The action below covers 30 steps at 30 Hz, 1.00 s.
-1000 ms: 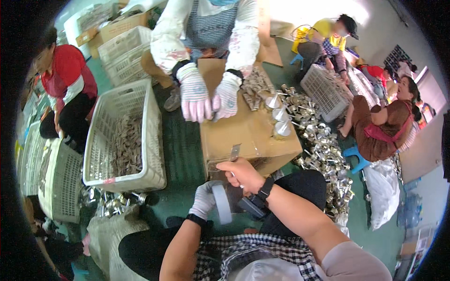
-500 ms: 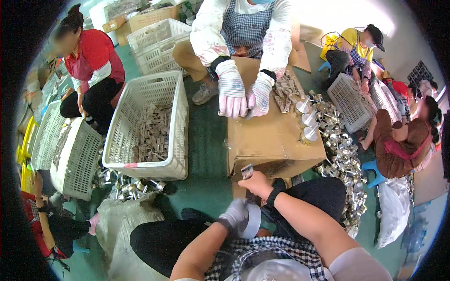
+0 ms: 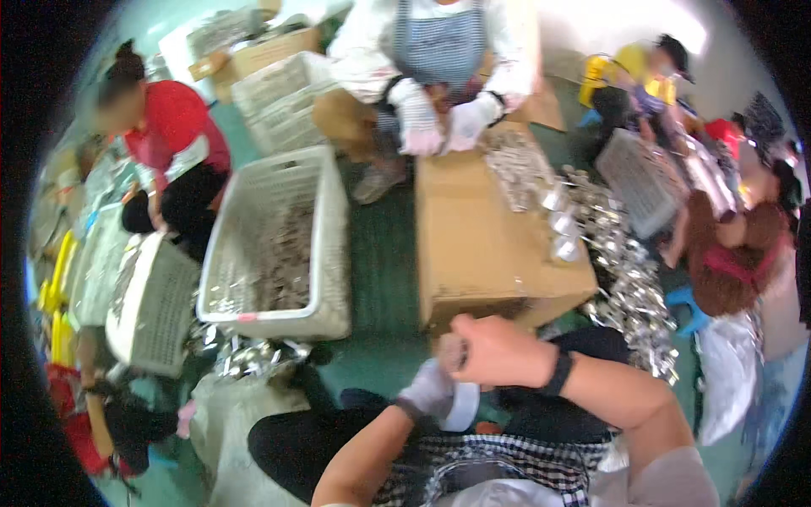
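Note:
My left hand point(image 3: 425, 391), in a pale glove, is closed on a smooth, pale, round-edged piece point(image 3: 462, 407) held low over my lap. Just above it, my bare right hand point(image 3: 503, 351) is closed in a fist. A small greyish metal piece point(image 3: 454, 353) pokes out of it beside the left hand; motion blur hides its detail. Both hands are at the near edge of a brown cardboard box point(image 3: 469, 253). On that box lie a heap of small flat metal pieces point(image 3: 517, 165) and several round-headed metal parts point(image 3: 564, 226) with thin stems.
Opposite me, a co-worker's gloved hands point(image 3: 443, 127) are at the box's far edge. A white crate point(image 3: 334, 253) of small metal pieces stands to the left. Shiny metal parts point(image 3: 634, 279) pile up on the floor right of the box. A woven sack point(image 3: 241, 431) lies near left.
My right hand has risen and come toward the left, turning over above my left hand with the small metal piece. The co-worker's gloved hands have drawn back. The view has shifted slightly.

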Motion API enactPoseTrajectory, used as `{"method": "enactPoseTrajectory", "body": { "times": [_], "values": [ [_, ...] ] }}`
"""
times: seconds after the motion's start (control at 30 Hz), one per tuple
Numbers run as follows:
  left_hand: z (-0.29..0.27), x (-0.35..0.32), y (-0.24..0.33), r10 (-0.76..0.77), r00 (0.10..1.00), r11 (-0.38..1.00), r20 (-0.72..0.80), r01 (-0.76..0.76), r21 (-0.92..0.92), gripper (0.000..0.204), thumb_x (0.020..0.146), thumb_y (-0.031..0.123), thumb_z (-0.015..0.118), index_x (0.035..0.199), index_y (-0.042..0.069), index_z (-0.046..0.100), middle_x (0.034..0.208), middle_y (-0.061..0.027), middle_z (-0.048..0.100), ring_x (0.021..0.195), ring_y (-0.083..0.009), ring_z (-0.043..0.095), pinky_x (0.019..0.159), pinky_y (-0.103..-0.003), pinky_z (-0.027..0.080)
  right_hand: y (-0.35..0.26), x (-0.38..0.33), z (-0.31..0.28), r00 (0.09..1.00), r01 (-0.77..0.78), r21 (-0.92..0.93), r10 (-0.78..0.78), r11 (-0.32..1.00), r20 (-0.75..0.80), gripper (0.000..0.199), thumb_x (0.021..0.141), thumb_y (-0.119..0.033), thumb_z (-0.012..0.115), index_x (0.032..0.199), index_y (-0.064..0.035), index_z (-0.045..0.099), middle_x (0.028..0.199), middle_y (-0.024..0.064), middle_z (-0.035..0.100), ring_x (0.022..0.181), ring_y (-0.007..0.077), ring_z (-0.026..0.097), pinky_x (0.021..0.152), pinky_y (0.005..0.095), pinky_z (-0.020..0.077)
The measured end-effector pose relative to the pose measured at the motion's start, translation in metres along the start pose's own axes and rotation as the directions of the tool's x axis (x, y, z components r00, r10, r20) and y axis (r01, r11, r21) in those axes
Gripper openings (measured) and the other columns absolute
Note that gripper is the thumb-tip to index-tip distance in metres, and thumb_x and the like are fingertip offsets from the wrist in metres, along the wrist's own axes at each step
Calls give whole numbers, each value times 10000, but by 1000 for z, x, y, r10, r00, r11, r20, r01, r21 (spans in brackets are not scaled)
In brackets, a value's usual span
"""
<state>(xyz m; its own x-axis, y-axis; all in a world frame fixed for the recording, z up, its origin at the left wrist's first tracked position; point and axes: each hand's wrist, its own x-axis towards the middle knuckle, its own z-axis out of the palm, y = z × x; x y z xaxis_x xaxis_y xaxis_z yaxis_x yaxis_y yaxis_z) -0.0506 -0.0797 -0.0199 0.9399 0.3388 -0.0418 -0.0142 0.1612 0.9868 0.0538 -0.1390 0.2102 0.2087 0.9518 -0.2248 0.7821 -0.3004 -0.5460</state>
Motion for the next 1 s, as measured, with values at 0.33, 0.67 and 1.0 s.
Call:
{"method": "enactPoseTrajectory", "body": {
  "times": [0.33,0.67,1.0],
  "values": [
    [-23,38,97,185,912,926,-366,-36,377,277,664,30,570,923,76,656,877,-149,653,910,-322,602,813,-399,463,14,6,-2,963,259,64,-253,964,-96,309,657,-199,665,856,3,541,774,213,608,780,368,611,697,409,489],
    [-121,23,235,490,701,835,-518,-205,511,277,704,-94,530,906,39,665,832,-77,672,771,-142,598,710,-293,485,30,3,-16,940,342,45,-340,939,-38,286,647,-141,654,886,-17,556,808,196,607,809,354,604,727,404,484],
    [-120,75,180,260,891,334,-371,-444,-832,194,905,57,419,918,156,586,849,-3,576,742,-109,535,671,-277,472,31,-16,-14,933,355,13,-356,935,59,292,637,-83,644,916,-37,570,842,179,606,838,339,597,756,400,478]
  ]
}}
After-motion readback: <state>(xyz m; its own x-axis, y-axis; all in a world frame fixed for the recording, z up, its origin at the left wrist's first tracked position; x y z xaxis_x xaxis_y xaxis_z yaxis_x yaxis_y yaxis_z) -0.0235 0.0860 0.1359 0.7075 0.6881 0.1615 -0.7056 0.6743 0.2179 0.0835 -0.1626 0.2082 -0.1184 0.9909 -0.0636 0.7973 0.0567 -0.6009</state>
